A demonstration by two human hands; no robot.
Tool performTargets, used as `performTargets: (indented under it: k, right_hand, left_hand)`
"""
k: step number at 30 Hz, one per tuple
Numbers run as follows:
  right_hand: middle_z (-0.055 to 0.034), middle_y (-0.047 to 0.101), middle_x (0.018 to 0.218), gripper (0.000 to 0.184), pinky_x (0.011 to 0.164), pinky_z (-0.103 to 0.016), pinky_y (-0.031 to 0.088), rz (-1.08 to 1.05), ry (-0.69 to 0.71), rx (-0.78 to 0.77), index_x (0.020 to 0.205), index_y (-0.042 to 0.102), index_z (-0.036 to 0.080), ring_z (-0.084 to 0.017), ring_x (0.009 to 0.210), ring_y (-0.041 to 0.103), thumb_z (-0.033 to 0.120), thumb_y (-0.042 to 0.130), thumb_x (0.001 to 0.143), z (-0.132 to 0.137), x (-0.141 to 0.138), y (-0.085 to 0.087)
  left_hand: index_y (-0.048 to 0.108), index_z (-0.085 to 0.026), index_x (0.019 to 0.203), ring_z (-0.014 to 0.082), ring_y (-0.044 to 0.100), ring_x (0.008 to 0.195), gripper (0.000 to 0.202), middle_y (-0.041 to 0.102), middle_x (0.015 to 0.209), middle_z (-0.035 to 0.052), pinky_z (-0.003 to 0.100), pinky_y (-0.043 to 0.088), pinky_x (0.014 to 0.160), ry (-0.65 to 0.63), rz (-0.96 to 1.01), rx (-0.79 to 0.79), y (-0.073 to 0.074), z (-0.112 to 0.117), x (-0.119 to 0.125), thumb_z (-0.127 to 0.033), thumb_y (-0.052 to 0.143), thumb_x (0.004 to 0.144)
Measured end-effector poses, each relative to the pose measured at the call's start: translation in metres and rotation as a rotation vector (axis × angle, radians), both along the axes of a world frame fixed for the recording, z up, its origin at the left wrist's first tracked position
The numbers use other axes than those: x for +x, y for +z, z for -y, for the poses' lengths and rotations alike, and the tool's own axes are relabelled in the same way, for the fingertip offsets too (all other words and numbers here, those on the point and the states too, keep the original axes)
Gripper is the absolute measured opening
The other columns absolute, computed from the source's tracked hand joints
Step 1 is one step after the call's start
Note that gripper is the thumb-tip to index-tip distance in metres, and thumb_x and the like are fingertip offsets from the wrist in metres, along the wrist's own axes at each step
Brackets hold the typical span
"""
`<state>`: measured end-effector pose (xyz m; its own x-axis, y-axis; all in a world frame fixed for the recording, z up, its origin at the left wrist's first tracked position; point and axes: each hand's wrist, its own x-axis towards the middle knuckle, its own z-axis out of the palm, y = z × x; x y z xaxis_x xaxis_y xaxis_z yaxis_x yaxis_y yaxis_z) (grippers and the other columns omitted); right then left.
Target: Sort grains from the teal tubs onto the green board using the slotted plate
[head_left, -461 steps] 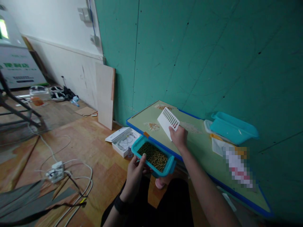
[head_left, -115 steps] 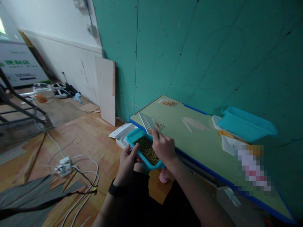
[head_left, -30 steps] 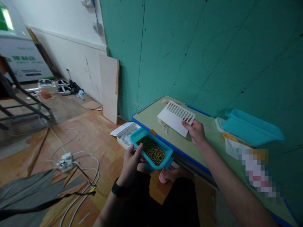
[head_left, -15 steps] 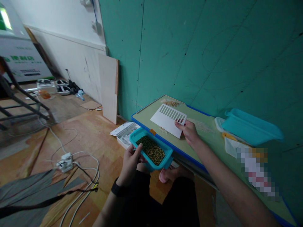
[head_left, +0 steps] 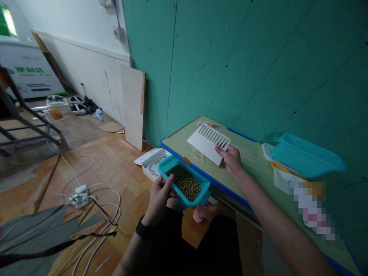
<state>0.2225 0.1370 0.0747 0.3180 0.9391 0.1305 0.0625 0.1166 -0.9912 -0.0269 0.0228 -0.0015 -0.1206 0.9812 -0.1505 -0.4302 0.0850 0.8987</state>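
Observation:
My left hand [head_left: 161, 190] grips the near-left rim of a turquoise plastic tray [head_left: 206, 191], thumb over the edge. Inside the tray lie dark green beans [head_left: 178, 173] at the far end and yellowish soybeans [head_left: 190, 188] at the near end. The tray is held beside the front edge of a low table [head_left: 247, 184] with a blue border. Over the tabletop, my right hand [head_left: 231, 158] pinches a white slotted plastic scraper [head_left: 204, 145] by its slotted end. Pale grains [head_left: 199, 155] lie near the scraper, and a heap of soybeans [head_left: 213, 125] sits behind it, partly covered.
At the table's right end stand a turquoise bin [head_left: 309, 155], a white container [head_left: 281, 180] and a blurred-out packet [head_left: 313, 214]. An opened white box [head_left: 152, 165] is on the floor left of the tray. Cables and a power strip [head_left: 79, 196] lie farther left. A green wall [head_left: 230, 69] borders the table.
My right hand has moved the scraper slightly right and back, covering more of the soybean heap and exposing more pale grains. My left hand and the tray have barely moved.

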Motion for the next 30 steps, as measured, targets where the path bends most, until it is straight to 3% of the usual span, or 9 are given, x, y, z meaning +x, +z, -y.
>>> performTargets:
  k: [9, 30]
  right_hand:
    - [-0.0043, 0.073, 0.074, 0.055, 0.061, -0.032, 0.050, 0.008, 0.051, -0.019, 0.080, 0.070, 0.016, -0.021, 0.066, 0.067, 0.053, 0.089, 0.044, 0.003, -0.010, 0.003]
    - [-0.0073, 0.075, 0.082, 0.052, 0.068, -0.036, 0.054, 0.008, 0.143, -0.029, 0.085, 0.071, 0.016, -0.024, 0.074, 0.070, 0.052, 0.087, 0.052, 0.009, -0.031, -0.001]
  left_hand:
    - [0.053, -0.021, 0.081, 0.0144, 0.060, 0.036, 0.046, 0.060, 0.046, -0.0057, 0.022, 0.050, 0.039, -0.019, 0.009, 0.007, -0.007, -0.002, -0.002, -0.058, 0.079, 0.072]
    - [0.055, -0.020, 0.080, 0.0143, 0.059, 0.036, 0.047, 0.060, 0.045, -0.0047, 0.023, 0.053, 0.040, -0.011, 0.015, -0.004, -0.004, 0.000, -0.001, -0.059, 0.079, 0.070]
